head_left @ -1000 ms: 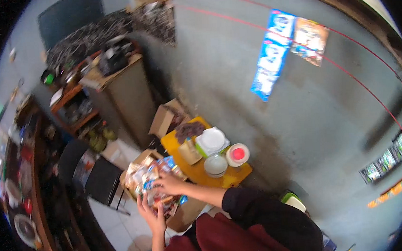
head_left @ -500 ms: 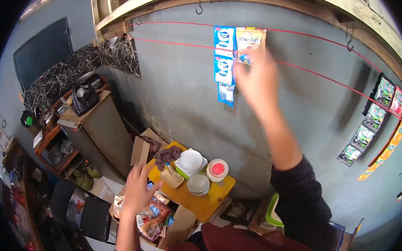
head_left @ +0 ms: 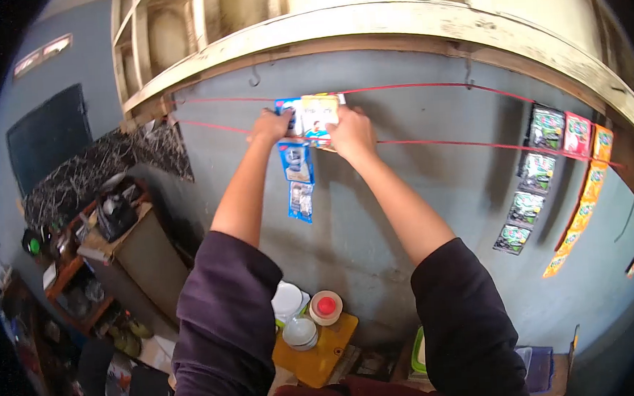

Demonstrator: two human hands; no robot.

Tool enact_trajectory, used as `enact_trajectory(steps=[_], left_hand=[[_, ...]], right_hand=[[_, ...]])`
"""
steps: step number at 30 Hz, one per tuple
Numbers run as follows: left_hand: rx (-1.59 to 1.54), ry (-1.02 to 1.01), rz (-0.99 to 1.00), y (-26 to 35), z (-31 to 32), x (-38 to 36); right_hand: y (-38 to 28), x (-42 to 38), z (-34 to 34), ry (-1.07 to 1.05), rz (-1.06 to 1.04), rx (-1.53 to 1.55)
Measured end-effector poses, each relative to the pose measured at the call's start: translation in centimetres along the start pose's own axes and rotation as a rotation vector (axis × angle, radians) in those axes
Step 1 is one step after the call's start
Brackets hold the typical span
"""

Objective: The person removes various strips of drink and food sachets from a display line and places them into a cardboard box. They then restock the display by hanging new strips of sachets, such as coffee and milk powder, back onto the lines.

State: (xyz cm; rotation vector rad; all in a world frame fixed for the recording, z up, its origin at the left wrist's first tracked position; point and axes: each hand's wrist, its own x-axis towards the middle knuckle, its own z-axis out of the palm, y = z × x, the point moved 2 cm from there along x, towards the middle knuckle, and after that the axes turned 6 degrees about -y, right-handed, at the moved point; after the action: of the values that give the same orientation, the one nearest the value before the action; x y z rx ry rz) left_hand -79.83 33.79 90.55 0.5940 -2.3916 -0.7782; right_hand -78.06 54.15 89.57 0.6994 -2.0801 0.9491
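Observation:
A cream and yellow coffee sachet (head_left: 321, 118) hangs at the upper red string, beside a strip of blue sachets (head_left: 297, 163) that drops lower down the wall. My left hand (head_left: 267, 126) is raised to the top of the blue strip, its fingers closed at that strip's left edge. From the other side, my right hand (head_left: 353, 132) pinches the coffee sachet's right edge, with the thumb in front and the fingertips partly hidden behind. Glare and blur wash out the printing on the coffee sachet.
Two red strings (head_left: 430, 142) run along the grey wall under a wooden shelf frame (head_left: 365, 28) with hooks. Black sachet strips (head_left: 537, 170) and orange ones (head_left: 585, 196) hang at right. Below, bowls (head_left: 300, 332) sit on a yellow table (head_left: 327, 357); a cabinet (head_left: 136, 260) stands left.
My left hand has risen from above the box of packets to the blue sachets. My right hand has closed on the coffee sachet. The view has tilted upward.

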Motion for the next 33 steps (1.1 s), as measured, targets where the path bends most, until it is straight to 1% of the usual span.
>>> enact_trajectory(steps=[1, 3, 4, 6, 8, 9, 10, 11, 12, 13, 14, 15, 16, 18, 19, 20, 21, 22, 23, 24, 25, 26, 27, 29, 31, 32, 33], left_hand=[[0.062, 0.007, 0.006, 0.6, -0.8, -0.6], [0.129, 0.008, 0.021, 1.7, -2.7, -1.3], [0.169, -0.02, 0.06, 2.1, -3.5, -1.2], [0.208, -0.055, 0.1, 1.8, -4.2, 0.1], [-0.124, -0.13, 0.216, 1.6, -4.4, 2.8], [-0.124, -0.134, 0.219, 1.7, -4.7, 4.3], [0.078, -0.011, 0.232, 2.5, -5.5, 5.1], [0.279, 0.113, 0.244, 3.1, -5.9, 5.7], [0.278, 0.111, 0.249, 3.5, -6.0, 6.2], [0.273, 0.166, 0.181, 4.8, -7.0, 4.9], [0.268, 0.221, 0.112, 6.0, -8.1, 3.5], [0.154, 0.08, 0.134, 7.1, -8.6, 2.4], [-0.012, 0.076, 0.215, 8.0, -8.8, 2.3], [-0.553, -0.044, 0.182, 8.6, -8.3, 1.5], [-0.552, -0.045, 0.185, 8.8, -8.1, 1.4], [-0.704, -0.044, 0.24, 9.0, -8.0, 1.2], [-0.858, -0.043, 0.295, 9.1, -7.8, 1.0], [-0.857, -0.043, 0.299, 9.4, -7.5, 0.3], [-0.983, -0.082, 0.36, 9.9, -7.1, -0.6], [-1.108, -0.121, 0.417, 10.6, -6.6, -1.4], [-1.098, 0.0, 0.54, 11.3, -6.3, -2.1], [-1.137, 0.006, 0.578, 11.5, -5.8, -2.3], [-1.161, 0.018, 0.576, 11.8, -5.5, -2.2], [-1.187, 0.034, 0.569, 12.1, -5.6, -1.2], [-1.552, -0.497, 0.213, 12.4, -5.0, -0.1], [-1.554, -0.494, 0.208, 12.4, -4.9, 0.1], [-1.528, -0.542, 0.084, 12.4, -4.5, 0.3]], right_hand=[[0.1, 0.9, -0.5, 0.019, 0.015, -0.009], [0.4, 2.9, -0.8, -0.195, 0.057, 0.413], [-0.1, 3.3, -1.7, -0.184, 0.065, 0.412], [-1.9, 4.0, -4.9, -0.032, 0.046, 0.503], [-2.8, 5.6, -6.9, 0.021, 0.096, 0.449], [-3.0, 6.0, -8.2, 0.034, 0.081, 0.394], [-3.1, 6.9, -8.7, 0.051, 0.092, 0.404], [-2.9, 7.4, -9.2, 0.054, 0.148, 0.422], [-2.6, 7.9, -9.6, 0.059, 0.205, 0.441], [-2.7, 7.9, -10.2, 0.064, 0.205, 0.439], [-2.7, 7.7, -10.5, 0.03, 0.205, 0.335], [-2.6, 7.7, -10.7, -0.005, 0.205, 0.231], [-2.2, 7.9, -10.5, -0.003, 0.206, 0.232], [-1.6, 7.9, -9.5, -0.096, 0.039, 0.269], [-1.9, 8.0, -9.2, 0.006, -0.098, 0.209], [-1.9, 8.3, -8.9, 0.009, -0.097, 0.209], [-2.0, 8.4, -8.6, 0.071, -0.107, 0.033], [-2.2, 7.8, -8.7, 0.135, -0.117, -0.142], [-3.3, 6.7, -9.7, -0.03, -0.145, -0.294], [-3.3, 6.5, -9.7, -0.028, -0.144, -0.293], [-3.5, 6.3, -9.4, 0.0, -0.217, -0.392], [-3.5, 6.3, -8.7, 0.028, -0.293, -0.49], [-3.0, 7.4, -7.4, 0.095, -0.307, -0.475], [-3.2, 7.2, -7.4, 0.068, -0.339, -0.474], [-3.2, 7.0, -7.0, 0.038, -0.369, -0.475], [-3.2, 6.8, -6.8, 0.041, -0.43, -0.468], [-3.1, 6.6, -6.6, 0.043, -0.492, -0.459]])
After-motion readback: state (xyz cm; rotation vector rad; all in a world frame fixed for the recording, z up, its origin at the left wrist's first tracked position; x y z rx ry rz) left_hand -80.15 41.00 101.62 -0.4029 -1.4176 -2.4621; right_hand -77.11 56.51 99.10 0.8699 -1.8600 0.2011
